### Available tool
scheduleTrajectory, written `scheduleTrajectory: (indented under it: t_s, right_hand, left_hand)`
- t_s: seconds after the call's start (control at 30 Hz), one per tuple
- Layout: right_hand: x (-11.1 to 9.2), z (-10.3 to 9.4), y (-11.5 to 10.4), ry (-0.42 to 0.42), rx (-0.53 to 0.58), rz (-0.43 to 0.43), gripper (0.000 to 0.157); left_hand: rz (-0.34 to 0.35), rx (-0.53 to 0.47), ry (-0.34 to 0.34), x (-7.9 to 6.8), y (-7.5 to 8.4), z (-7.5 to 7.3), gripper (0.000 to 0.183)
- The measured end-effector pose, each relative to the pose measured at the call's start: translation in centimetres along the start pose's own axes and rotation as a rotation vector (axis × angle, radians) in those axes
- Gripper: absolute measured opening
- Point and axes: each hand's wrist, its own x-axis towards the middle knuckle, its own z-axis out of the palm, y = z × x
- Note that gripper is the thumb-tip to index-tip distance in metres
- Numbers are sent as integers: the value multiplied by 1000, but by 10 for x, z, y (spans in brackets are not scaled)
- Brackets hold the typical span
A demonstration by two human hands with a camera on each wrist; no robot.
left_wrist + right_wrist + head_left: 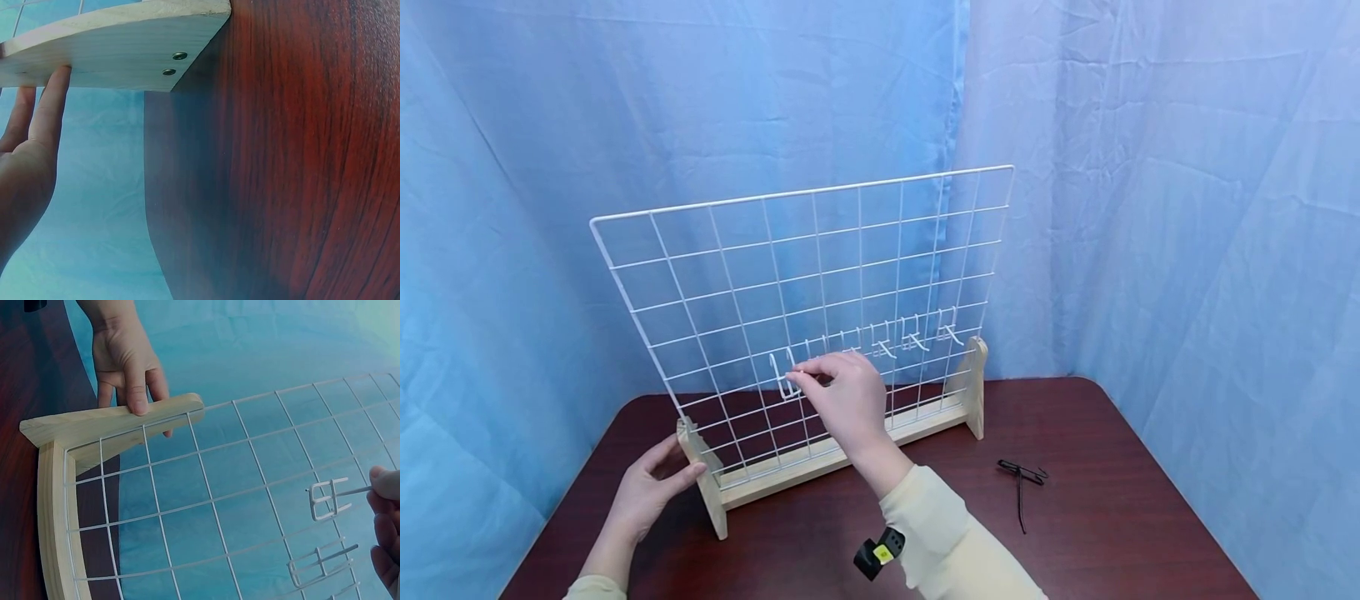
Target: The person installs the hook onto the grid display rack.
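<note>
A white wire grid panel (842, 250) stands in a wooden base (820, 479) on the table. My left hand (643, 492) grips the base's left end piece (119, 422), thumb on one face and fingers on the other. My right hand (850, 400) pinches the prong of a white wire hook (322, 501) between thumb and fingertips, at the grid's lower middle. Whether this hook is seated on the wire I cannot tell. Several other white hooks, one of them a hook (916, 340) to the right, hang in a row on the grid; my right hand partly hides some.
Black wire hooks (1021, 475) lie on the dark red wooden table (1097, 517) to the right of the base. Blue curtains (1210, 208) hang behind the table and at its sides. A black strap device (880, 554) is at my right wrist.
</note>
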Motion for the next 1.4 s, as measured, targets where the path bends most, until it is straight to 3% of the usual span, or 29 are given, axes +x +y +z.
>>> scheduleTrajectory:
  t_s: [0.6, 0.97, 1.4]
  right_hand:
    - [10, 8, -2, 50, -61, -75, 11]
    - [8, 16, 0, 68, -95, -77, 12]
    - [8, 19, -3, 48, -133, -43, 13]
  left_hand:
    - [-12, 34, -21, 3, 2, -3, 66]
    - [-15, -8, -30, 2, 1, -3, 66]
    - [-26, 20, -30, 1, 3, -4, 66]
